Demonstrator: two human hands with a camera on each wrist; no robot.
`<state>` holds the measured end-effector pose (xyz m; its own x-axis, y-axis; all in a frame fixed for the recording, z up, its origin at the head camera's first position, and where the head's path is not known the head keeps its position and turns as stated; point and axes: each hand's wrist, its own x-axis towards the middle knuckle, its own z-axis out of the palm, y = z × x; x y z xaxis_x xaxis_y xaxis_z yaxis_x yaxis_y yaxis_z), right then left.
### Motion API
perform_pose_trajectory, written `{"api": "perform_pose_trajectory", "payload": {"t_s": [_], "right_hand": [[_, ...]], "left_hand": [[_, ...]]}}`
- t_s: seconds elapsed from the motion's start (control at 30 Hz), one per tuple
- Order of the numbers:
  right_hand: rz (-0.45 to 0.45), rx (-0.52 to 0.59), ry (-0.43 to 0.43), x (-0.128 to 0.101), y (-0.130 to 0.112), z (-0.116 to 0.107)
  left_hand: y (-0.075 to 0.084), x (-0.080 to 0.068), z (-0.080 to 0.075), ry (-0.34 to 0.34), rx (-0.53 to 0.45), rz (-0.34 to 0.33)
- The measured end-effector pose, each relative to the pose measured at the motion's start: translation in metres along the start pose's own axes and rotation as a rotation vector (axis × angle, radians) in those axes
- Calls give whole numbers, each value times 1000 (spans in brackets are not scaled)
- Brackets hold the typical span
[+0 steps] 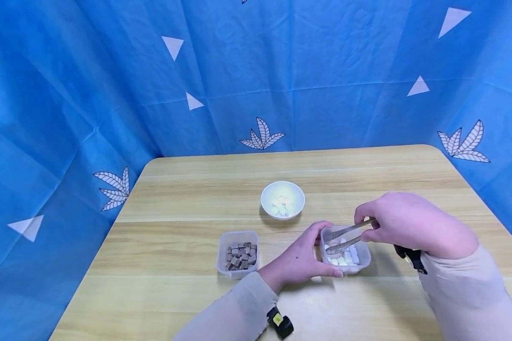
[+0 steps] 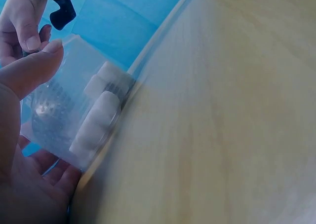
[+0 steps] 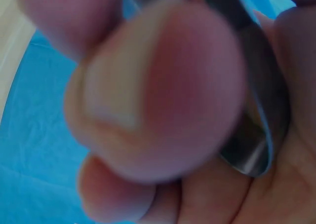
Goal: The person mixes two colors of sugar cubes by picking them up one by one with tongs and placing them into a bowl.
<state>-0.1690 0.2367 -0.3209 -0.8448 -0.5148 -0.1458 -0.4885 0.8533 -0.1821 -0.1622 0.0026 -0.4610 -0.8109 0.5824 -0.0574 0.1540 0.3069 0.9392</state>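
A clear plastic box [image 1: 364, 258] with several white cubes [image 1: 347, 258] stands near the table's front middle. My left hand [image 1: 300, 258] grips its left side, thumb along the near wall and fingers at the far rim. In the left wrist view the box wall [image 2: 64, 105] and white cubes [image 2: 98, 118] lie against my palm. My right hand [image 1: 409, 227] pinches metal tongs [image 1: 345, 237], whose tips reach down into the box over the cubes. The right wrist view shows only a blurred thumb and the tongs' bend [image 3: 261, 135].
A second clear box [image 1: 237, 254] of brown cubes stands to the left. A white bowl [image 1: 282, 199] with a few white cubes sits behind, at the table's middle. Blue cloth walls surround the wooden table [image 1: 175, 199] on three sides.
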Motion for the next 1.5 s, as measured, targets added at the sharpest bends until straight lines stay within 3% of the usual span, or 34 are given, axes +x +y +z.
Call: {"api": "perform_pose_trajectory", "payload": {"t_s": [0.27,0.6,0.77,0.93,1.03,1.17,1.5], "right_hand": [[-93,-46,51,6,-2,5],[-52,-13,71,-9,2,-6],[-65,-35,162,-29,2,-15],[-99,-91,321,-37,3,-19],[-155,-92,376,-26,2,-19],[-190,-79,352,0,-2,-23],[-237,-137,293,63,-9,-18]], "left_hand": [[1,0,-1,6,25,-8],[0,0,-2,2,13,13],[1,2,0,-7,15,34],[3,3,2,-12,15,7],[3,2,3,-4,46,-3],[1,2,3,0,66,10],[-6,2,1,-3,7,43]]}}
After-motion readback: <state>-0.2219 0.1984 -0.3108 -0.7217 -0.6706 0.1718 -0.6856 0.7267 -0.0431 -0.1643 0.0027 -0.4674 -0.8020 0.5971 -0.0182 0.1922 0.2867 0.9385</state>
